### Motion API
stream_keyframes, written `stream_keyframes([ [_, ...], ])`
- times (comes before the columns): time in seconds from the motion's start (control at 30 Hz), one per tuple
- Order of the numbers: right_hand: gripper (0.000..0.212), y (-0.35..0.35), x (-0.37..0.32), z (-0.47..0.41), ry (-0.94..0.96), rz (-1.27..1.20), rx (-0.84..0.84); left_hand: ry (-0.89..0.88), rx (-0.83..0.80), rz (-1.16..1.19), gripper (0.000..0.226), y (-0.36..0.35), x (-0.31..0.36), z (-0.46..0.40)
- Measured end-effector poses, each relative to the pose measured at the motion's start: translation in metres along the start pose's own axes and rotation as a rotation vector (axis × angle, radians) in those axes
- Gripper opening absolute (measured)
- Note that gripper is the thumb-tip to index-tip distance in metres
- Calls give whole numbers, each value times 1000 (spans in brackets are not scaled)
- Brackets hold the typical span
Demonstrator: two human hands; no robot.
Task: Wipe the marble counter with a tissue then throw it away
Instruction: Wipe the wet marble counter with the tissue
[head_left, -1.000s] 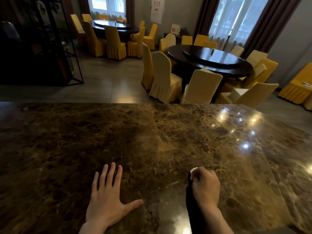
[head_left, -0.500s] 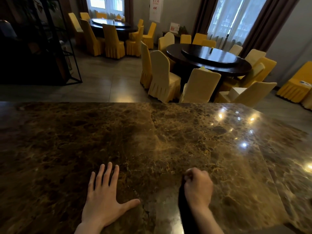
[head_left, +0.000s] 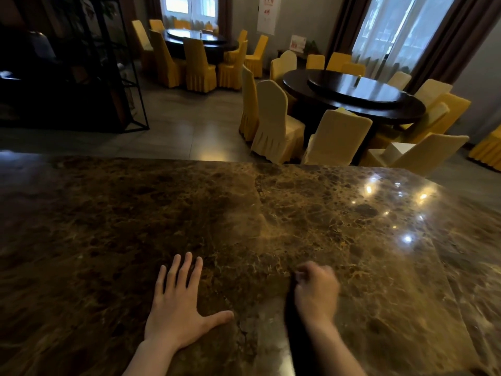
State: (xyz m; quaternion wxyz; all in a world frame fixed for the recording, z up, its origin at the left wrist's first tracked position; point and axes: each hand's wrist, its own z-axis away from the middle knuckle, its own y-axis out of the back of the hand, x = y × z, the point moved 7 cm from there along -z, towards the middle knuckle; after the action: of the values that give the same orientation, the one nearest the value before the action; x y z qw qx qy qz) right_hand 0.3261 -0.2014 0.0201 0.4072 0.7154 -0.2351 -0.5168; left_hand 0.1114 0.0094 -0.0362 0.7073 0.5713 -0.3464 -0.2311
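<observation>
The brown marble counter [head_left: 108, 226] fills the lower half of the head view and is glossy, with lamp reflections at the right. My left hand [head_left: 176, 310] lies flat on it, palm down, fingers spread and thumb pointing right. My right hand [head_left: 315, 293] is closed into a fist pressed on the counter, a little to the right of the left hand, and it is blurred by motion. The tissue is balled inside that fist and almost wholly hidden by the fingers.
The counter's far edge [head_left: 244, 162] runs across the middle of the view. Beyond it stand a dark round table [head_left: 352, 96] ringed by yellow-covered chairs [head_left: 273, 126], a second round table [head_left: 198, 39] further back, and a black metal rack [head_left: 116, 77] at the left.
My right fist has slid a little to the left along the counter, closer to my left hand. The left hand stays flat in place.
</observation>
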Motion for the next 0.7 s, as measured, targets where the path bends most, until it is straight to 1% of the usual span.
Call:
stream_keyframes([
  [0.1, 19, -54, -81, 60, 377, -21, -259, -3, -21, -15, 140, -3, -4, -2],
  [0.13, 18, -61, -95, 75, 505, -4, -316, -5, -28, -22, 140, -4, -5, -2],
  [0.17, 18, -60, -98, 77, 577, -7, -335, -7, -28, -22, 141, -4, -5, -2],
  [0.2, 19, -50, -89, 67, 577, -19, -318, -6, -24, -13, 141, -4, -4, -2],
  [0.23, 19, -37, -70, 52, 510, -27, -261, -2, -18, -2, 141, -4, -4, -2],
  [0.3, 19, -3, -18, 13, 268, 16, -89, 3, -11, -3, 141, -2, -2, -1],
  [0.37, 23, 30, 35, -19, 24, 7, 29, 5, -7, -18, 142, -1, 0, -1],
  [0.4, 24, 39, 46, -25, -42, -13, 75, 9, -3, -23, 142, 0, 0, -1],
  [0.47, 18, 29, 34, -19, -79, 3, 103, 15, -14, -29, 142, -1, 0, -1],
  [0.5, 17, 12, 15, -10, -35, 4, 75, 15, -16, -30, 142, -2, 0, -1],
  [0.53, 18, -8, -11, 4, 50, -30, 21, 13, -14, -30, 141, -1, 0, -1],
  [0.63, 21, -59, -87, 59, 380, -87, -234, 5, -37, -44, 141, -2, -3, -3],
  [0.67, 19, -63, -96, 68, 485, -80, -283, 2, -39, -42, 141, -2, -3, -2],
  [0.7, 19, -60, -94, 67, 529, -82, -306, 3, -33, -33, 141, -1, -2, -2],
])
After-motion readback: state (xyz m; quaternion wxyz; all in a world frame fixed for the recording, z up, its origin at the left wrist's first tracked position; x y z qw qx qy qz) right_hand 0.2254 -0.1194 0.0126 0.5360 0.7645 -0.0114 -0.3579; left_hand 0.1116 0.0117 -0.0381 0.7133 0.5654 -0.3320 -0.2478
